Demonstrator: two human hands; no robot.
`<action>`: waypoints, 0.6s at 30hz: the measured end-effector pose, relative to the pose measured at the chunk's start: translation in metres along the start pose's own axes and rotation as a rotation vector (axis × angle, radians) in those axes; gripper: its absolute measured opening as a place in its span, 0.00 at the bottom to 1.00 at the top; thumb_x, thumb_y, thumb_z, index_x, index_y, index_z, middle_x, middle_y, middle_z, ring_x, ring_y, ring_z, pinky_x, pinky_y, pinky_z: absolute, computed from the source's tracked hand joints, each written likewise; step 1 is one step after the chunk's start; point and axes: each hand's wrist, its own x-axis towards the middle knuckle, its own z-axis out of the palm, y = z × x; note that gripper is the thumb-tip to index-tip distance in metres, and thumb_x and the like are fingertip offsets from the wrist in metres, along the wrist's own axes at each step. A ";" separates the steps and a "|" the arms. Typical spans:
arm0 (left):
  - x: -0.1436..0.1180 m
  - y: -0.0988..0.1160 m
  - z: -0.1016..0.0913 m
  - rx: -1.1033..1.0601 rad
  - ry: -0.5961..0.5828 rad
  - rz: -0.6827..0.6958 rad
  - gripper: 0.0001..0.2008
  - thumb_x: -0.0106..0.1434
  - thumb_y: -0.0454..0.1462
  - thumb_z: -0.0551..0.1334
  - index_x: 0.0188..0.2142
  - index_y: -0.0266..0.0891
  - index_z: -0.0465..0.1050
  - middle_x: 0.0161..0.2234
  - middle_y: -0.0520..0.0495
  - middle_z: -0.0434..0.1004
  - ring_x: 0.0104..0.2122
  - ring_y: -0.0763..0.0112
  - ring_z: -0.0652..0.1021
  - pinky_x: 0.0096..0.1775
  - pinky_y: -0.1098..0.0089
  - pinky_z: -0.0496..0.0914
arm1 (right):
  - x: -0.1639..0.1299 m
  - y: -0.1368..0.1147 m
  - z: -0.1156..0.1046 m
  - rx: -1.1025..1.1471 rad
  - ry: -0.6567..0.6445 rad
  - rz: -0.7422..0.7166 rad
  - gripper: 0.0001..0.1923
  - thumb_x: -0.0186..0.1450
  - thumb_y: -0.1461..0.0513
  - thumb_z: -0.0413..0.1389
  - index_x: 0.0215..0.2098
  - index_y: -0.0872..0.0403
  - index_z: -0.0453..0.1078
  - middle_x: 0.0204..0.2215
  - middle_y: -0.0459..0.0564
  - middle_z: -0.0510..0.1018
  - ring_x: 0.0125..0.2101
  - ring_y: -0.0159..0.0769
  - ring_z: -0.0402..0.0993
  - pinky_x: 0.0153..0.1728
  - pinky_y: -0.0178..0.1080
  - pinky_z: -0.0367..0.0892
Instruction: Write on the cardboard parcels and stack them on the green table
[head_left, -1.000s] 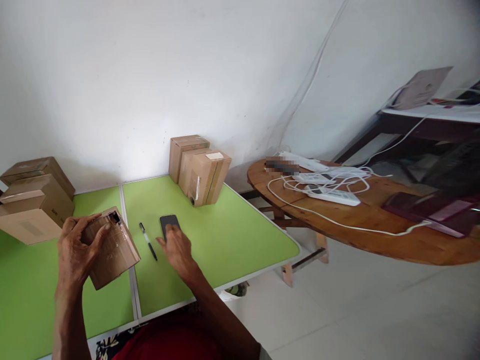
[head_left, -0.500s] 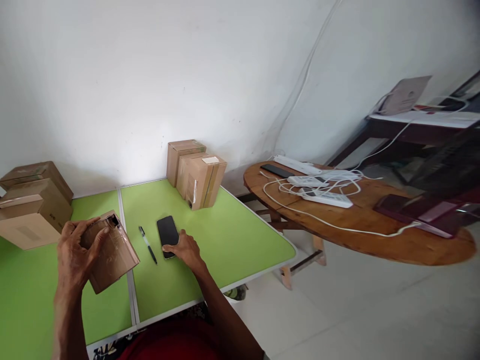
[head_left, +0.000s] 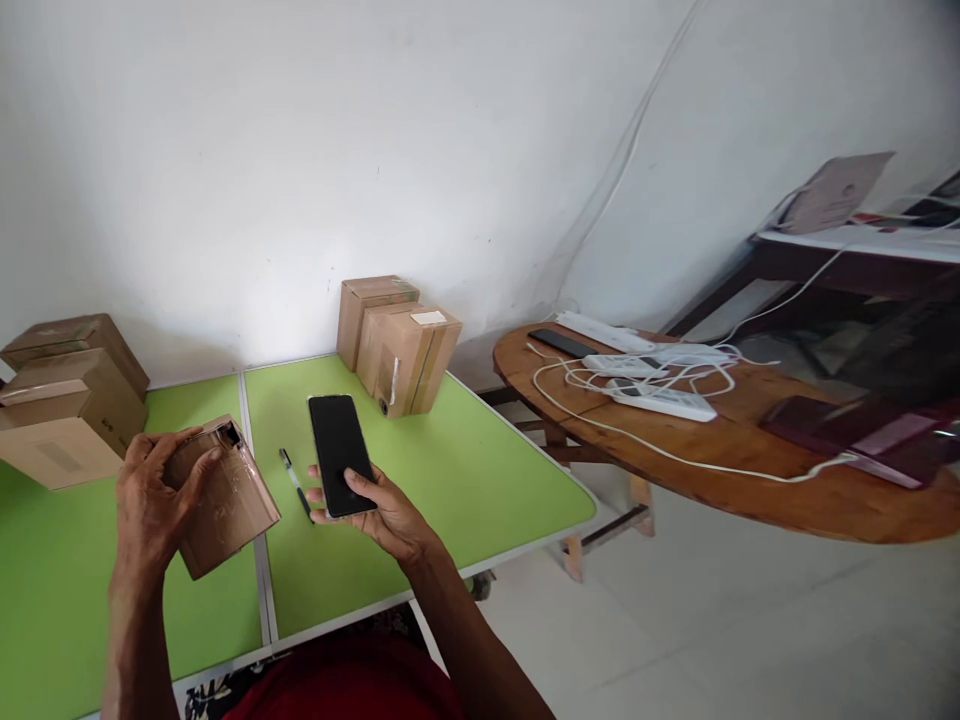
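My left hand (head_left: 154, 500) grips a small taped cardboard box (head_left: 229, 500), tilted with one edge on the green table (head_left: 465, 470). My right hand (head_left: 386, 515) holds a black phone (head_left: 339, 452) with a dark screen, raised a little above the table with its screen facing up. A black pen (head_left: 295, 483) lies on the table between the box and the phone, partly hidden behind my right hand.
Three cardboard boxes (head_left: 397, 340) stand against the wall at the table's back. More boxes (head_left: 64, 395) are stacked at the left edge. To the right, a round wooden table (head_left: 750, 470) carries white power strips with cables (head_left: 652, 375) and a dark phone (head_left: 559, 342).
My right hand went from resting on the phone flat on the table to gripping it and lifting it up. The left hand and its box stayed in place.
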 end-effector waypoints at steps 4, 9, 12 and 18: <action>0.002 0.009 0.002 0.016 -0.010 0.000 0.24 0.67 0.56 0.67 0.54 0.46 0.84 0.45 0.42 0.80 0.45 0.52 0.83 0.45 0.58 0.80 | 0.003 -0.006 0.047 0.057 -0.175 0.007 0.30 0.65 0.48 0.77 0.57 0.52 0.75 0.52 0.60 0.89 0.47 0.53 0.91 0.45 0.54 0.87; 0.007 0.004 -0.003 0.027 -0.003 -0.004 0.22 0.66 0.54 0.67 0.52 0.46 0.84 0.44 0.42 0.80 0.44 0.52 0.82 0.44 0.59 0.80 | 0.009 -0.002 0.090 0.029 -0.312 0.000 0.33 0.62 0.47 0.80 0.56 0.53 0.76 0.48 0.58 0.90 0.39 0.48 0.91 0.36 0.45 0.86; 0.006 -0.005 -0.007 0.025 0.008 -0.013 0.22 0.66 0.54 0.65 0.49 0.45 0.84 0.44 0.42 0.80 0.44 0.52 0.82 0.45 0.57 0.79 | 0.014 0.005 0.099 0.010 -0.344 0.017 0.34 0.59 0.48 0.82 0.54 0.54 0.78 0.47 0.58 0.90 0.37 0.46 0.91 0.35 0.43 0.85; 0.001 -0.011 -0.010 0.012 -0.008 -0.053 0.19 0.65 0.53 0.63 0.42 0.43 0.83 0.45 0.39 0.80 0.45 0.51 0.82 0.46 0.56 0.76 | 0.018 0.013 0.102 0.004 -0.357 0.058 0.37 0.55 0.50 0.84 0.55 0.55 0.78 0.45 0.58 0.91 0.35 0.45 0.91 0.35 0.43 0.85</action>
